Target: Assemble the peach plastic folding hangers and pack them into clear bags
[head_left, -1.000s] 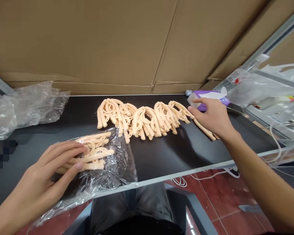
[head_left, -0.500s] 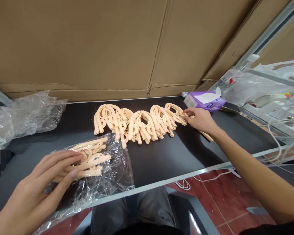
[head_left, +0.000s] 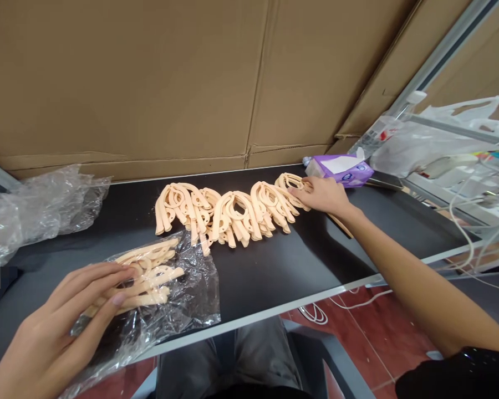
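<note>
Beige plastic folding hangers (head_left: 233, 213) lie in an overlapping row on the black tabletop. At the row's right end, my right hand (head_left: 322, 195) has its fingers bent onto the last hangers (head_left: 289, 185); its fingertips are partly hidden. My left hand (head_left: 77, 307) is closed around several more hangers (head_left: 149, 277) at the front left, thumb on the near side and fingers over the top. Those hangers are inside or under a clear plastic bag (head_left: 195, 293), which spreads to the right and hangs over the front edge.
Crumpled clear plastic (head_left: 45, 205) sits at the left. A purple tissue pack (head_left: 349, 174) stands behind my right hand, and a thin strip (head_left: 340, 226) lies below it. Cardboard (head_left: 128, 83) walls the back. Bags, a bottle (head_left: 403, 111) and white cables (head_left: 457, 221) crowd the right.
My right hand has moved a little left and back, over the row's right end. My left hand keeps its hold on the bagged hangers. The whole view has shifted slightly.
</note>
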`<state>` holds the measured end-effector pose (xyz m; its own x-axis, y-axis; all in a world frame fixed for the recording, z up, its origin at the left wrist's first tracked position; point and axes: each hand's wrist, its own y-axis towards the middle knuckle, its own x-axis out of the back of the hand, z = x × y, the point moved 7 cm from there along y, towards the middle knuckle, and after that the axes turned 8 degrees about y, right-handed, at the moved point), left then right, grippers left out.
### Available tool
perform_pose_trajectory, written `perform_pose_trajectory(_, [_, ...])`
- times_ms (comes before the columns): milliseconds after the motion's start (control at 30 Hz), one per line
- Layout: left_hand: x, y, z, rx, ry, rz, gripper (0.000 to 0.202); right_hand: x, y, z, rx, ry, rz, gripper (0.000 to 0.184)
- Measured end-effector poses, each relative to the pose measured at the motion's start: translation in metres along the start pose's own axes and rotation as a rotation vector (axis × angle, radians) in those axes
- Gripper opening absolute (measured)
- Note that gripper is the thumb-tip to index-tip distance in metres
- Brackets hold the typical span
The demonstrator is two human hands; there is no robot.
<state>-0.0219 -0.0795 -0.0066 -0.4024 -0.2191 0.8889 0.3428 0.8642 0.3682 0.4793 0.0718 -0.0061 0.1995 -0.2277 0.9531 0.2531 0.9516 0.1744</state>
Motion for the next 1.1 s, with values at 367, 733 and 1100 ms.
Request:
perform_pose_trajectory(367, [0.002,0.001,-0.004,-0.031,0.023,-0.016,0.034,-0.008,0.009,-0.007,-0.054,0.09,0.1,0.084])
perform_pose_trajectory(733, [0.003,0.0,-0.003,-0.024,0.011,-0.044,0.03,0.006,-0.003,-0.001,-0.027,-0.002,-0.017,0.063])
perform_pose_trajectory(1100, [0.015,0.008,-0.024,0.01,-0.085,-0.046,0.025,0.062,-0.068,0.015,0.259,0.517,-0.126,0.047])
